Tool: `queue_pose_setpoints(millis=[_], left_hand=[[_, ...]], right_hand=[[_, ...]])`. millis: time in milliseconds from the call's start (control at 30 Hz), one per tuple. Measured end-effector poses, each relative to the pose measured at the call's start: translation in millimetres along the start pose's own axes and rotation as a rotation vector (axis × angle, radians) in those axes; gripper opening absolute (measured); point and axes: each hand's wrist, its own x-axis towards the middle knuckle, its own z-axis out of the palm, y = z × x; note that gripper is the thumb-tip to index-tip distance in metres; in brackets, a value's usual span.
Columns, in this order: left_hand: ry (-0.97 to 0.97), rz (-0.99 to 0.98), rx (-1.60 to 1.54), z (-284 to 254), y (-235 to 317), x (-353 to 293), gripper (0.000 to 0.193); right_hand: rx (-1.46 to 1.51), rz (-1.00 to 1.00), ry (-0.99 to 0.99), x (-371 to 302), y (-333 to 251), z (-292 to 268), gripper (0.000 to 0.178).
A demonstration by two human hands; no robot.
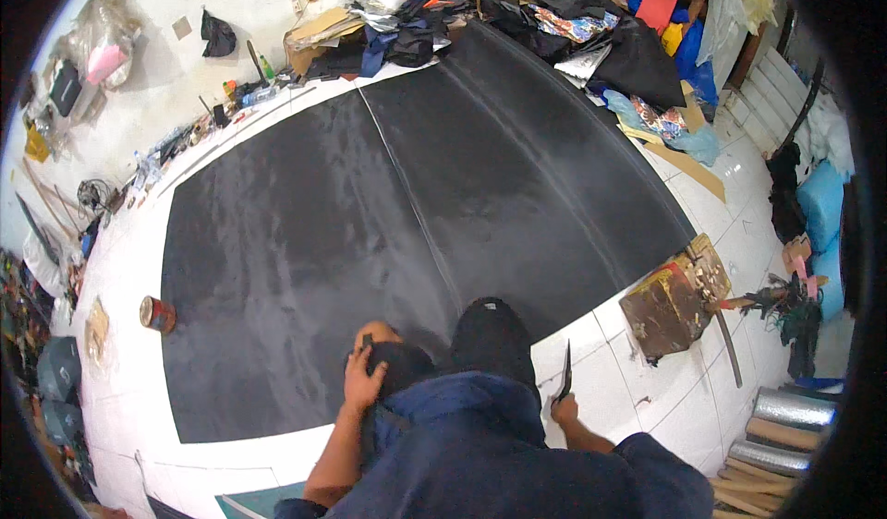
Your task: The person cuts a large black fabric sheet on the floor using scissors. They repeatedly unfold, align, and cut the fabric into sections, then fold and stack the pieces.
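A large black sheet [314,242] covers much of the white tiled floor, with a seam or fold running down its middle. At its near edge, my left hand [362,378] rests on my bent left knee, fingers apart. A small dark patch shows by those fingertips, too small to make out. Off the sheet's near right edge, my right hand [565,412] is closed around the dark handle of a pair of scissors [567,369]. The blades point up and away from me, apart from the sheet. My fingers partly hide the handle.
A can [158,315] stands at the sheet's left edge. On the right sits a stained brown container [667,316] beside a stick [729,348]. Piled fabric [637,57] lies along the far side. Rolls [785,431] lie at the lower right, and bottles and tools line the left wall.
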Motion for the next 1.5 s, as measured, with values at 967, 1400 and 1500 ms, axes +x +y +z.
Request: queue_pose_setpoints(millis=[967, 1400, 1500], left_hand=[[-0.391, 0.010, 0.334, -96.0, 131.6, -100.0, 0.068], [-0.892, -0.228, 0.273, -147.9, 232.1, -158.8, 0.072], [-0.993, -0.185, 0.290, -146.3, 240.5, -142.1, 0.067]], right_hand=[[-0.339, -0.789, 0.065, 78.9, -166.6, 42.4, 0.073], [0.324, -0.146, 0.248, 140.8, -244.1, -60.3, 0.038], [0.604, 0.001, 0.184, 167.2, -232.1, -140.7, 0.049]])
